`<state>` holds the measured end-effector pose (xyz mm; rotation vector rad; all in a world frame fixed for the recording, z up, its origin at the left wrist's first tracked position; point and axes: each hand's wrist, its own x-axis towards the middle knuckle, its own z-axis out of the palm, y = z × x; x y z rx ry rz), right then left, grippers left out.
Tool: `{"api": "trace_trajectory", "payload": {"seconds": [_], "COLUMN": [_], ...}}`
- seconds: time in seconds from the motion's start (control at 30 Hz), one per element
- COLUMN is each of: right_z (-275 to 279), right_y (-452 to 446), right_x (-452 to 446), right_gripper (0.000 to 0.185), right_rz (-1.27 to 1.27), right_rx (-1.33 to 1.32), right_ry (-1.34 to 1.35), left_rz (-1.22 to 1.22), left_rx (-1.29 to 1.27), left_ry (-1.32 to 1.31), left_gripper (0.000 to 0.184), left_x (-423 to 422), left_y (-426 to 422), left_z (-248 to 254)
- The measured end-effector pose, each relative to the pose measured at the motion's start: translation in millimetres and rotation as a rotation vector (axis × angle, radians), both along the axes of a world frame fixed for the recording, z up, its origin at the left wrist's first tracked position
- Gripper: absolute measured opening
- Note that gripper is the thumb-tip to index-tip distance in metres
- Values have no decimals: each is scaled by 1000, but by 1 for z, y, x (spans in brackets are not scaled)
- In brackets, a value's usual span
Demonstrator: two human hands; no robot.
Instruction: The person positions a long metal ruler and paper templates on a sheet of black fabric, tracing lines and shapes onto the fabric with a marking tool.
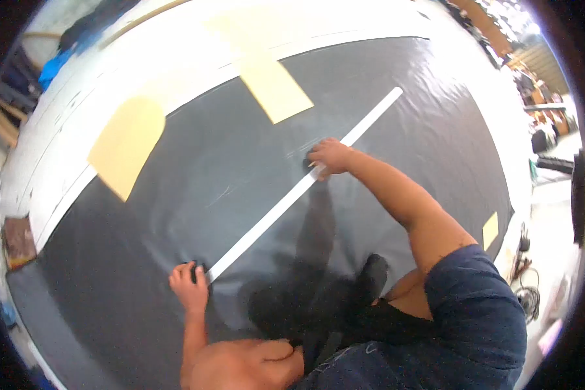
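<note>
A long white straightedge point(260, 229) lies diagonally across a large black sheet point(195, 195) of smooth, slightly shiny material. At its near-left end is my left hand point(190, 286), fingers apart and fingertips down on the sheet, the thumb beside the strip's end. My right hand point(331, 157) is over the strip past its middle, fingers curled in and pressed together. Whatever those fingers hold, if anything, is hidden. Faint pale marks show on the sheet near both the right hand and the middle.
Two yellow card pieces point(129, 146) point(276, 90) lie across the sheet's far edge on a white table point(65, 140). A small yellow piece point(491, 230) rests at the right. A brown block-like object point(20, 242) stands at the left edge. Cluttered items line the far right.
</note>
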<state>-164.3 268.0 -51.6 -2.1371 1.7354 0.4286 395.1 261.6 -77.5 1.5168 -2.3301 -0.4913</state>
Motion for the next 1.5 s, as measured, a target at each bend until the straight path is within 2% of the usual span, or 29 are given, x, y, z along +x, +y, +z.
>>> {"api": "trace_trajectory", "payload": {"seconds": [0.07,0.13,0.2,0.27,0.37,0.43,0.47,0.6,0.7,0.8,0.83,0.93,0.97,1.03,1.13,1.33,1.5], "right_z": [1,10,12,16,41,53,64,145,222,284,304,357,365,372,386,346,308], "right_y": [-8,-15,-14,-1,21,41,49,64,62,64,65,67,79,105,130,226,350], "right_x": [0,-1,-1,-18,-41,-65,-73,-93,-104,-101,-92,-64,-60,-42,-6,46,145], "right_gripper": [51,48,41,38,39,41,43,49,51,51,50,45,41,35,36,37,45], "right_rz": [10,42,-75,-70,-161,-198,-228,-468,-630,-747,-797,-914,-864,-808,-937,-1239,-1584], "right_rx": [49,97,349,322,374,293,302,300,288,120,68,50,-33,-125,-128,-31,15], "right_ry": [15,15,30,-9,-62,-180,-141,-18,109,289,351,450,463,533,485,552,482], "left_rz": [-63,-194,-286,-395,-438,-465,-462,-460,-453,-469,-459,-463,-465,-492,-545,-519,-531], "left_rx": [-19,-106,-69,-69,-88,-84,-112,-60,-146,-182,-129,-94,-89,-122,-184,-242,-306], "left_ry": [24,-88,-94,-88,-88,-100,-117,-136,-132,-115,-196,-230,-266,-261,-222,-259,-252], "left_gripper": [33,35,40,45,50,51,52,53,54,56,60,64,66,66,66,60,55], "left_x": [-11,-21,-24,-29,-24,-24,-22,-18,-20,-20,-24,-28,-27,-26,-26,-25,-24], "left_y": [-31,-59,-76,-86,-90,-89,-92,-93,-95,-98,-96,-95,-94,-94,-98,-95,-92], "left_z": [-7,-4,-10,-18,-24,-28,-26,-31,-39,-42,-31,-27,-28,-26,-29,-41,-45]}}
